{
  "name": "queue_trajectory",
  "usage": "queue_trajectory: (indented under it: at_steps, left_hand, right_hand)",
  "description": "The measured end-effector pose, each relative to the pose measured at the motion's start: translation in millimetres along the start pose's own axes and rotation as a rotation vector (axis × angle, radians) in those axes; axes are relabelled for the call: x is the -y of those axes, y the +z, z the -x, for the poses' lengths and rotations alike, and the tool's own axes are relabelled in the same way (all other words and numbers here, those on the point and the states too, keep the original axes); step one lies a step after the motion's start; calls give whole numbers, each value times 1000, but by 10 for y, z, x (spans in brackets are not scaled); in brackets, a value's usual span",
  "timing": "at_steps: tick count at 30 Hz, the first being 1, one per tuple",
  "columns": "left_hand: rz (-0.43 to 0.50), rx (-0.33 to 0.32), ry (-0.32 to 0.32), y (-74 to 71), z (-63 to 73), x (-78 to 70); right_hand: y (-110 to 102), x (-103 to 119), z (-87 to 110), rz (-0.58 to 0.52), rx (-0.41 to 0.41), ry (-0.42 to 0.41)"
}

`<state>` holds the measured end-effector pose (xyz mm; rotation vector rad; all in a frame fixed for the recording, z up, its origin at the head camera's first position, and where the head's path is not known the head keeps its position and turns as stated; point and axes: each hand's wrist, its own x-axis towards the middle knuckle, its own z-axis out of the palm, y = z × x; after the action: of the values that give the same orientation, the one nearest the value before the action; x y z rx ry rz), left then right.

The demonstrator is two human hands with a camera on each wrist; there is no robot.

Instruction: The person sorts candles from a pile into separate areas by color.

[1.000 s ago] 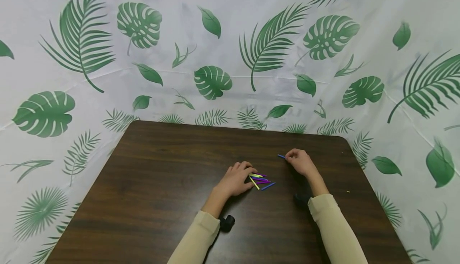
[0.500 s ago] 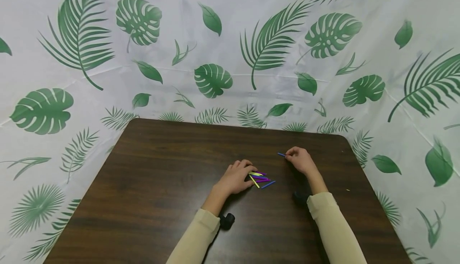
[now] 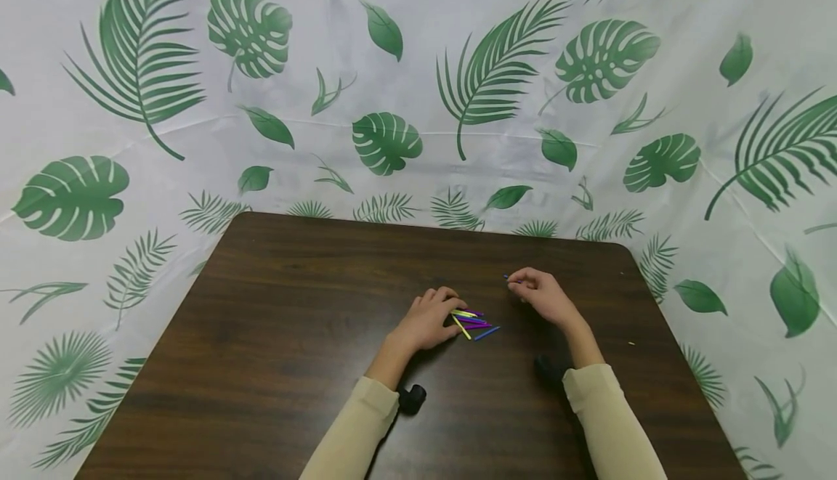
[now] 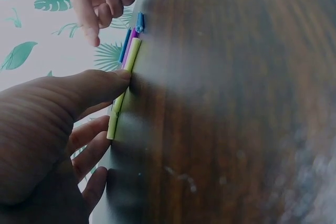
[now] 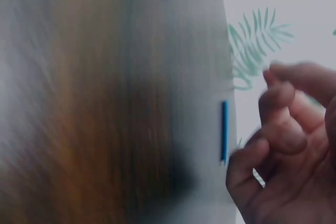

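At the left, over the brown table (image 3: pixel 275 306), the left hand (image 3: pixel 428 320) lies at the left end of a pile of thin sticks (image 3: pixel 469 318) in yellow, purple and blue. Its thumb touches a yellow stick (image 4: pixel 131 56) in the left wrist view, and the other fingers sit loosely bent, parted from the thumb; I cannot tell whether it pinches the pile or merely steadies it. The likeliest trouble is here: the sticks cross and lean on each other, so if the thumb pushed or the hand lifted carelessly, several could slide or roll apart. A black wrist camera (image 3: pixel 412 400) hangs below that arm and could brush the table if the wrist sank. At the right edge of the pile, 1 near blue stick (image 3: pixel 487 332) lies slanted; a sweep of either hand might knock it into the others. Further right and toward the far edge, 1 far blue stick (image 5: pixel 224 132) lies by itself on the table. Just beside it is the right hand (image 3: pixel 541 297), its fingers loosely curled, the gap between thumb and forefinger narrow, with nothing seen in it. These bent fingers could nudge the far blue stick out of line through a slight drop of the hand. Rightmost, a tiny yellow speck (image 3: pixel 631 343) lies well apart, too small to identify.
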<state>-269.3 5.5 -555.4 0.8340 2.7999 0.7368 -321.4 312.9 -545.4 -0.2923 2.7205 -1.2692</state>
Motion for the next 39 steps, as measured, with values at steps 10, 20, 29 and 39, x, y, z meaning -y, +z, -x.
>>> queue_trajectory:
  at_steps: [10,20,29,39]
  left_hand:
    - [-7,-7,0,-9,-22,-11]
    - [10,-17,2,-52,-10,-23]
    - [17,-29,6,-24,-1,-7]
    - [22,-11,1,-33,44,-54]
  right_hand:
    - [265,205,257,-48,242,-83]
    - [335,201,371,-41,319,-109]
    - [432,216,400,-13,318,-127]
    - [462,229,442,20,306,-97]
